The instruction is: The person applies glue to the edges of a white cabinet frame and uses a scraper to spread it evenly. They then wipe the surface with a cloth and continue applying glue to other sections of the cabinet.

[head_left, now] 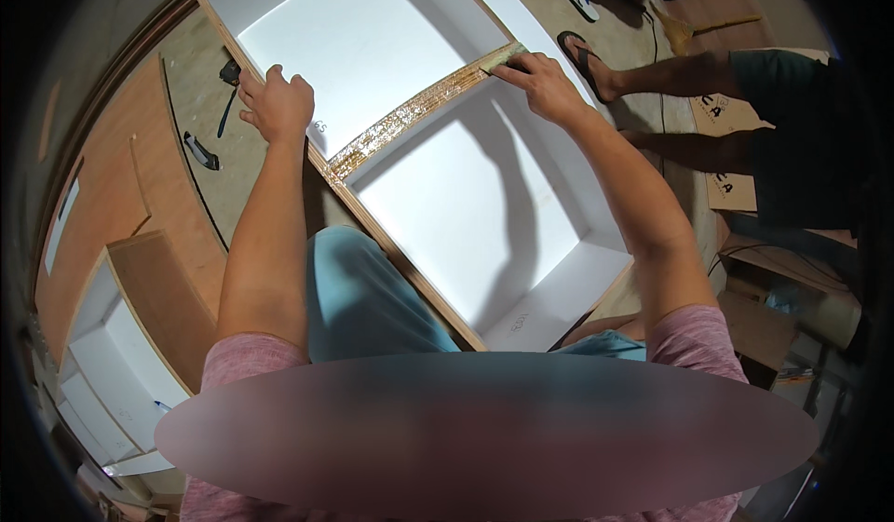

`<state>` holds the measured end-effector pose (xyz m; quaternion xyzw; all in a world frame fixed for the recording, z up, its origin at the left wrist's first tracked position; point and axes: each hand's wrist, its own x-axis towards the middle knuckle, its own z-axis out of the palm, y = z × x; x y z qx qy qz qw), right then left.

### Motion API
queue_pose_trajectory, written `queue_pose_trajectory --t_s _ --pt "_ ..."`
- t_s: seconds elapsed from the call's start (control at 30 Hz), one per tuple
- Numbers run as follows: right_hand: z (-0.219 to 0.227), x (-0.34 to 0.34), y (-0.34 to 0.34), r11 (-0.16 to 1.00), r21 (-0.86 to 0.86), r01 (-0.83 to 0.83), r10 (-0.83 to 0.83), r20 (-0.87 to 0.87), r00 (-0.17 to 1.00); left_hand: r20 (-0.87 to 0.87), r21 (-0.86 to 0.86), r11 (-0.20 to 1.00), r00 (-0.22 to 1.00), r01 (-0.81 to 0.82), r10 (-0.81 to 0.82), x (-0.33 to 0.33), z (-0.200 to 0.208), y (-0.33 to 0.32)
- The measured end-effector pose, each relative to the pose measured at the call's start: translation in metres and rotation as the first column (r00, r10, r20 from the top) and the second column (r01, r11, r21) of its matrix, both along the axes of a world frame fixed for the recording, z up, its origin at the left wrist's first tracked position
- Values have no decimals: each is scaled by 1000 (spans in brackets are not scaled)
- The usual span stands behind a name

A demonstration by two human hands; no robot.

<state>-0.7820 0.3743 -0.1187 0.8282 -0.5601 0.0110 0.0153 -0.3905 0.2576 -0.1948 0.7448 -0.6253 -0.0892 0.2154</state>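
A white-lined wooden cabinet frame (pixel 424 308) lies in front of me, split by a cross divider (pixel 410 112). The divider's top edge is coated with glossy, amber, wet-looking glue. At its far right end my right hand (pixel 551 89) is closed, its fingers pressed down over a small, flat, pale greenish piece (pixel 504 58); what kind of piece it is, I cannot tell. My left hand (pixel 277 108) rests at the frame's left edge near the divider's other end, with its fingers spread and nothing held.
A utility knife (pixel 201 151) and a dark tape measure (pixel 229 72) lie on the floor at left, beside a large plywood sheet (pixel 177 196). Another white-lined cabinet (pixel 140 336) stands lower left. Another person's sandalled foot (pixel 596 70) is close to the frame's right side. A broom (pixel 684 30) lies beyond.
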Motion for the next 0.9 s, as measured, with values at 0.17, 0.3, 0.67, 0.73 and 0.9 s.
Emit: queue_pose_trajectory --t_s 0.17,0.3,0.67,0.73,0.9 --pt "41 -21 54 988 146 -53 68 -101 993 8 22 1000 1000 2 -2 0 0 0" --pt "97 -12 116 976 143 164 -192 214 958 -17 10 1000 1000 1 -1 2 -2 -1" --pt "204 -15 264 809 488 328 -287 815 -503 -73 69 997 997 17 -12 -2 2 -2" --pt "190 -21 280 795 486 363 -238 800 -550 -50 78 997 998 30 -26 -2 7 -1" --pt "189 -25 291 773 463 433 -139 791 -596 53 188 982 999 -10 0 -9 23 0"
